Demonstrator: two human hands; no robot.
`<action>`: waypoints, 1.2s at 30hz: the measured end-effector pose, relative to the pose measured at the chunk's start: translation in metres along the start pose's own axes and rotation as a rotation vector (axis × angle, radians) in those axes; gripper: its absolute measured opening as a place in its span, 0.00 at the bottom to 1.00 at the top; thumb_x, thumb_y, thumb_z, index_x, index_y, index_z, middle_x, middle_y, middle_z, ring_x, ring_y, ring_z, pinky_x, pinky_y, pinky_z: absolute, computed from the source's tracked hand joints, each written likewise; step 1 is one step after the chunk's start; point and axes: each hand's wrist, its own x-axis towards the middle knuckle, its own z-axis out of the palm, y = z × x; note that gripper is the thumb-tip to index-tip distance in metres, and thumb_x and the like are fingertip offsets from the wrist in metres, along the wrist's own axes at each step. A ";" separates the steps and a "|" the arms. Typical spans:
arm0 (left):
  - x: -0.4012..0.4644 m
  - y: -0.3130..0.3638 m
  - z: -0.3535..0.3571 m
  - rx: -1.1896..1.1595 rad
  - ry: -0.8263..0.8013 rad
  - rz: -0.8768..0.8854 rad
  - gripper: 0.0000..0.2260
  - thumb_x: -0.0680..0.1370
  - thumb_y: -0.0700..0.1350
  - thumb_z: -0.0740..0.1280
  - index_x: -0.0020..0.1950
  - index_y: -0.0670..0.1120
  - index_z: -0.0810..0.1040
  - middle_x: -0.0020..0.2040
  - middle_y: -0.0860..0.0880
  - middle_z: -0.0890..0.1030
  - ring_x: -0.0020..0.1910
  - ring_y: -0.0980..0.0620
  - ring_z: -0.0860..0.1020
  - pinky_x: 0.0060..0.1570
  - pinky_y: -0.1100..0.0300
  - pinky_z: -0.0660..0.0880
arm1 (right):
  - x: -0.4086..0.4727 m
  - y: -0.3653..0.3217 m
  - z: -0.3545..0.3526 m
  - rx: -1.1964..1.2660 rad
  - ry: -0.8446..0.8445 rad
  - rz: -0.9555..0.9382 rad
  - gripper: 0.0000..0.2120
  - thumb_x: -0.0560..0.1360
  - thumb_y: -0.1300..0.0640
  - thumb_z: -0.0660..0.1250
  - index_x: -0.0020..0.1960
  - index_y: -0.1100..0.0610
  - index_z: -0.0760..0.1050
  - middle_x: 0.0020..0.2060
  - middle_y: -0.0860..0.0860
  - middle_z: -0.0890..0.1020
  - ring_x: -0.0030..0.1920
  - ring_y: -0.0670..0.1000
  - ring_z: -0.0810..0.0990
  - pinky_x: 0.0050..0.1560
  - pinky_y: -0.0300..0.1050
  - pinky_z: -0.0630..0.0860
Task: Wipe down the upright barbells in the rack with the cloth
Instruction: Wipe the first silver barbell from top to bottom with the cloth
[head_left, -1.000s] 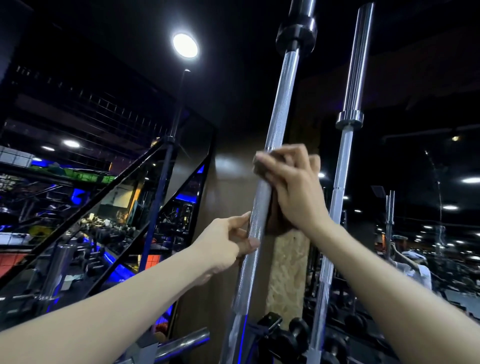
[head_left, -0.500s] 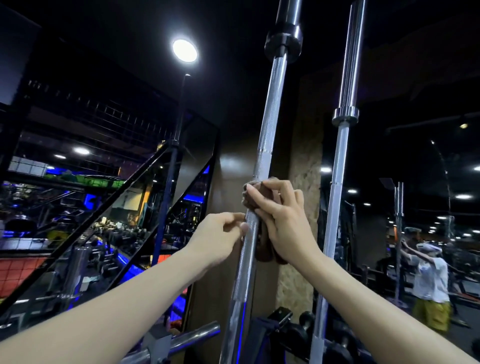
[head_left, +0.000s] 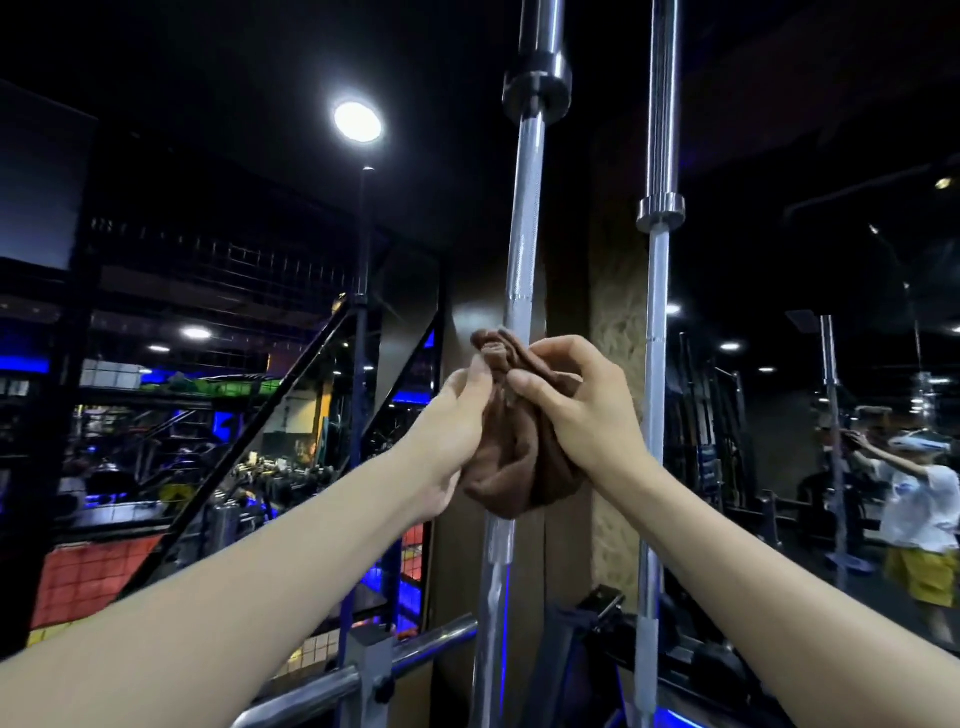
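Observation:
Two steel barbells stand upright in front of me. The nearer barbell (head_left: 523, 244) rises through the middle of the view, with its dark collar high up. A bunched brown cloth (head_left: 519, 457) is wrapped around its shaft at chest height. My left hand (head_left: 454, 426) pinches the cloth's left side with thumb and fingers. On the cloth's right side my right hand (head_left: 582, 410) grips it with curled fingers. The second barbell (head_left: 657, 374) stands just right of my right hand, untouched.
A chrome rail (head_left: 322, 691) and the rack base (head_left: 597, 618) lie below the barbells. A wood-grain pillar (head_left: 613, 322) stands behind them. At right a mirror shows a person (head_left: 919, 514) in a white shirt. Dark stair rails (head_left: 270, 421) and gym machines fill the left.
My right hand has slid the cloth down the shaft. My left hand has left the bare shaft and now pinches the cloth. The view has tilted down a little.

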 end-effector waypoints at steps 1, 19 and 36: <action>0.005 0.003 0.003 -0.052 -0.008 0.003 0.15 0.78 0.61 0.55 0.55 0.54 0.74 0.54 0.48 0.82 0.55 0.50 0.81 0.56 0.51 0.77 | 0.003 -0.004 0.001 0.050 0.001 0.008 0.10 0.72 0.61 0.73 0.52 0.58 0.78 0.50 0.54 0.82 0.47 0.48 0.83 0.52 0.44 0.79; 0.083 0.034 0.026 0.919 0.706 0.492 0.10 0.81 0.50 0.60 0.61 0.50 0.71 0.50 0.51 0.76 0.49 0.49 0.75 0.49 0.57 0.69 | 0.118 0.053 -0.024 0.097 -0.072 0.103 0.11 0.80 0.54 0.61 0.56 0.58 0.77 0.38 0.49 0.78 0.40 0.48 0.75 0.48 0.37 0.71; 0.120 0.012 0.080 1.558 0.947 0.196 0.19 0.82 0.53 0.51 0.70 0.46 0.62 0.59 0.41 0.64 0.59 0.37 0.69 0.54 0.45 0.70 | 0.157 0.088 -0.001 0.911 -0.429 0.236 0.11 0.79 0.62 0.63 0.38 0.60 0.75 0.22 0.48 0.74 0.21 0.44 0.71 0.20 0.33 0.68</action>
